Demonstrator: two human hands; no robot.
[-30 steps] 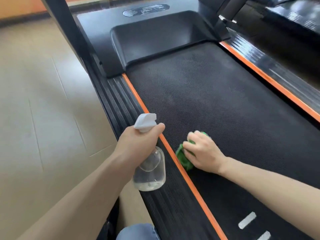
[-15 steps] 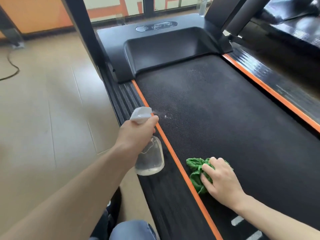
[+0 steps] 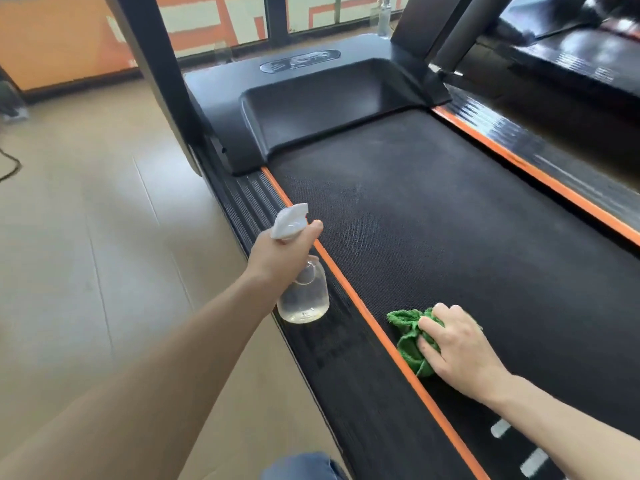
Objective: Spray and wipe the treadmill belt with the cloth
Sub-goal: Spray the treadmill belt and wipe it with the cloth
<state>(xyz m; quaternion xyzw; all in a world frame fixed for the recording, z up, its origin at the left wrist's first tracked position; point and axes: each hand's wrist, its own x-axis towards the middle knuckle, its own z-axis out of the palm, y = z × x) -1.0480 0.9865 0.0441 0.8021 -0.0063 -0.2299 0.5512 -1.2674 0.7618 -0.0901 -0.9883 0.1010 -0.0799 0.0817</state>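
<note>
The black treadmill belt [image 3: 450, 230] runs up the middle of the head view, edged by orange strips. My left hand [image 3: 280, 258] grips a clear spray bottle [image 3: 303, 296] with a white nozzle, held over the left side rail and aimed at the belt. A faint pale mist hangs over the belt ahead of the nozzle. My right hand [image 3: 457, 348] holds a crumpled green cloth [image 3: 408, 337] down on the belt near its left orange edge.
The black motor cover [image 3: 311, 105] closes off the belt's far end. Dark uprights [image 3: 156, 74] rise at left and right. A second treadmill [image 3: 581, 60] stands to the right. Tan floor [image 3: 86, 254] lies left. My knee [image 3: 301, 465] shows at the bottom.
The view has tilted up, showing more of the motor cover. My right hand slid the cloth toward me along the belt edge. The bottle stayed over the left rail; mist now shows on the belt.
</note>
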